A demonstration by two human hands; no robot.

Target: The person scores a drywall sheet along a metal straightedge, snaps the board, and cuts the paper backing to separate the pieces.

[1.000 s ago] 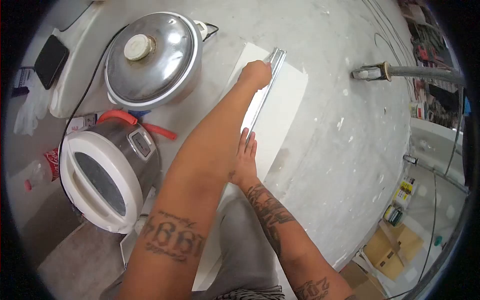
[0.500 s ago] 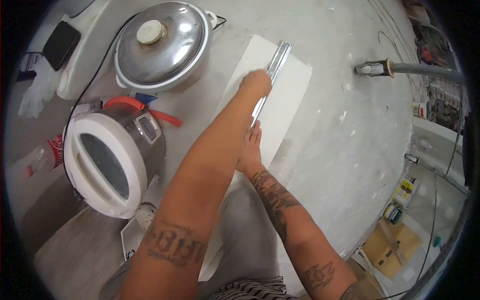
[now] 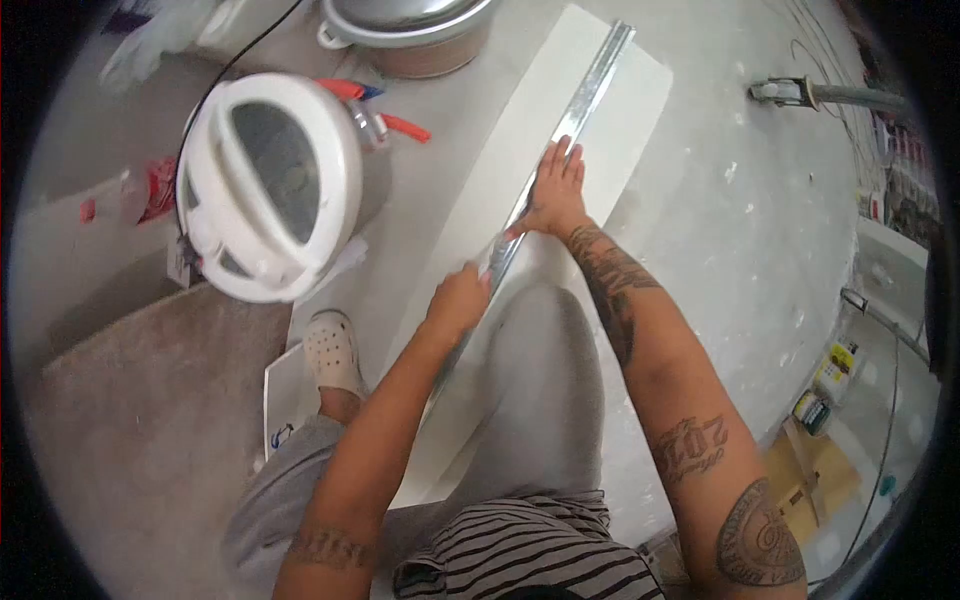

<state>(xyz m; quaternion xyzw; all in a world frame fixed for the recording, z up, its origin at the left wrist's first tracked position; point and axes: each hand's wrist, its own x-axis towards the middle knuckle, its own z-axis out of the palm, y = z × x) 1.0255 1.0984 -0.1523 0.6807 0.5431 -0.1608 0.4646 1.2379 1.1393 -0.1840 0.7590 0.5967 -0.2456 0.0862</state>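
A long, shiny metal profile (image 3: 590,90) lies lengthwise over a white board (image 3: 490,150) on the floor. My right hand (image 3: 560,190) presses flat on the profile, fingers stretched toward its far end and thumb pointing at my other hand. Closer to my body, my left hand (image 3: 460,300) is closed at the profile's left edge. Whatever is in its fist is mostly hidden; a small greyish piece shows by the fingers, too blurred to name. My grey-trousered knee (image 3: 545,350) is beside the near part of the profile.
A white-lidded appliance (image 3: 340,200) stands left, with a dark cable and red-orange strips by it. Behind it sits a large metal pot (image 3: 425,50). A metal pole (image 3: 850,95) reaches in from the right. Cardboard (image 3: 815,480) lies lower right; my foot wears a white clog (image 3: 333,352).
My left hand has come down the profile from its far part toward my body. My right hand is now the farther one. The camera view has shifted, so the pot sits higher.
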